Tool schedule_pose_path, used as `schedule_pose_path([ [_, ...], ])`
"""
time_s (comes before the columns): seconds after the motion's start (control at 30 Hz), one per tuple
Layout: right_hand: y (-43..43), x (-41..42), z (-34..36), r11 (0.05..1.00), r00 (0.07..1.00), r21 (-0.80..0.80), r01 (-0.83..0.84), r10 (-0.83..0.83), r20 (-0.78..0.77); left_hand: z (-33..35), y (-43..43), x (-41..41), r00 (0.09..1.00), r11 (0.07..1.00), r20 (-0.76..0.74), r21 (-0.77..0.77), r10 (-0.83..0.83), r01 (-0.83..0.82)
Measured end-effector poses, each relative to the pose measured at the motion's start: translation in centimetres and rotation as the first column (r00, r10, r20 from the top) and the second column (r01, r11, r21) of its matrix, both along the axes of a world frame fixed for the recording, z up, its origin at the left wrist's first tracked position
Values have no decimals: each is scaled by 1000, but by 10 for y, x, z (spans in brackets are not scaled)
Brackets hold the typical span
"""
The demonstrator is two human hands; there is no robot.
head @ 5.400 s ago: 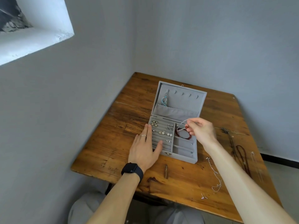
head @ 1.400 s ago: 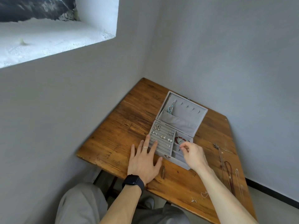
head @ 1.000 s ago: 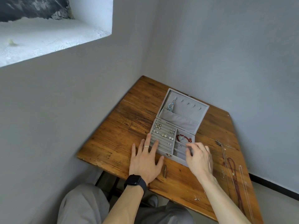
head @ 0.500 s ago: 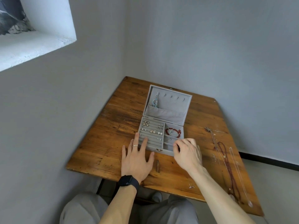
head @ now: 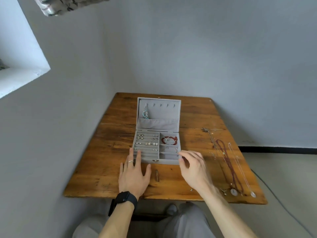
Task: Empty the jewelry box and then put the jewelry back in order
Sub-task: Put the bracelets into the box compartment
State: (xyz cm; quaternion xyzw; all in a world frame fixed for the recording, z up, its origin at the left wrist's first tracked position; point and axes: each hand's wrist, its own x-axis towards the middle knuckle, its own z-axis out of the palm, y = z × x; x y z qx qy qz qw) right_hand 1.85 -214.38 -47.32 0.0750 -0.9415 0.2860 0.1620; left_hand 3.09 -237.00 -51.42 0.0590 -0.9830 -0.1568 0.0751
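Note:
A grey jewelry box (head: 169, 162) stands open on the wooden table (head: 106, 152). Earrings (head: 147, 143) sit in its ridged left half, a red bead bracelet (head: 169, 140) lies in the top right compartment, and a thin chain (head: 171, 148) lies in the compartment below. A teal pendant (head: 145, 114) hangs from a hook in the lid. My left hand (head: 134, 174) lies flat on the table, its fingertips touching the box's front left corner. My right hand (head: 193, 169) hovers with relaxed fingers at the front right corner, holding nothing.
Several necklaces (head: 228, 162) lie stretched out on the table's right side, their pendants (head: 233, 191) near the front edge. A small dark slot (head: 157, 175) marks the wood in front of the box. Walls close in behind and on the left.
My right hand put the bracelet and chain into the box, then drew back to the front right corner. The camera view swung to face the table squarely. My left hand stayed flat.

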Motion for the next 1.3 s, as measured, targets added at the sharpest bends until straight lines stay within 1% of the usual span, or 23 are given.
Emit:
schedule_pose_path([
  [0.07, 15, 25, -2, 995, 996, -70, 72, -76, -49, -2, -3, 0, 1000, 1000, 4, -4, 13, -13],
  [0.17, 51, 63, -11, 970, 968, -69, 234, -239, -78, -2, -2, -1, 1000, 1000, 9, -13, 12, -12],
  [0.27, 79, 94, -24, 933, 933, 18, 359, -359, -33, -2, -2, -1, 1000, 1000, 5, -12, 12, -12],
  [0.33, 88, 107, -30, 919, 926, 129, 372, -377, 22, -3, -2, -3, 1000, 1000, 9, -10, 8, -8],
  [0.4, 91, 115, -34, 915, 933, 224, 335, -355, 54, -3, -2, -3, 1000, 1000, 11, -13, 6, -6],
  [0.47, 91, 119, -35, 918, 945, 256, 303, -323, 41, -4, -3, -2, 1000, 1000, 12, -17, 5, -5],
  [0.67, 91, 123, -42, 928, 960, 245, 281, -267, -88, -4, -3, -2, 1000, 1000, 16, -14, 6, -5],
  [0.77, 94, 124, -41, 943, 968, 231, 239, -214, -131, -3, -2, -1, 1000, 1000, 13, -4, -2, 2],
  [0.83, 98, 125, -36, 955, 975, 209, 209, -189, -114, -1, -3, -1, 1000, 1000, 19, 9, -20, 20],
  [0.93, 106, 120, -15, 983, 987, 91, 162, -161, -23, 10, -1, 2, 1000, 997, 21, 81, -16, 14],
  [1.0, 110, 110, 7, 993, 992, 28, 118, -119, 34, 25, 5, 5, 999, 984, -28, 178, -14, 19],
  [1.07, 111, 100, 32, 996, 994, 15, 85, -86, 66, 46, 19, 9, 989, 964, -116, 238, -90, 116],
  [1.13, 106, 93, 59, 999, 996, 18, 50, -51, 69, 71, 43, 12, 956, 914, -164, 290, -244, 283],
  [1.17, 101, 91, 72, 1000, 997, 2, 24, -24, 80, 87, 56, 14, 936, 861, -147, 367, -319, 351],
  [1.2, 96, 90, 86, 999, 995, -38, -12, 16, 97, 103, 69, 16, 917, 789, -103, 479, -386, 386],
  [1.23, 90, 89, 99, 994, 991, -94, -53, 64, 117, 119, 80, 18, 889, 694, -47, 607, -455, 387],
  [1.27, 84, 89, 111, 987, 985, -135, -90, 108, 136, 133, 90, 21, 850, 589, 1, 722, -527, 364],
  [1.3, 79, 89, 122, 980, 978, -156, -127, 150, 145, 145, 96, 24, 808, 493, 29, 805, -589, 330],
])
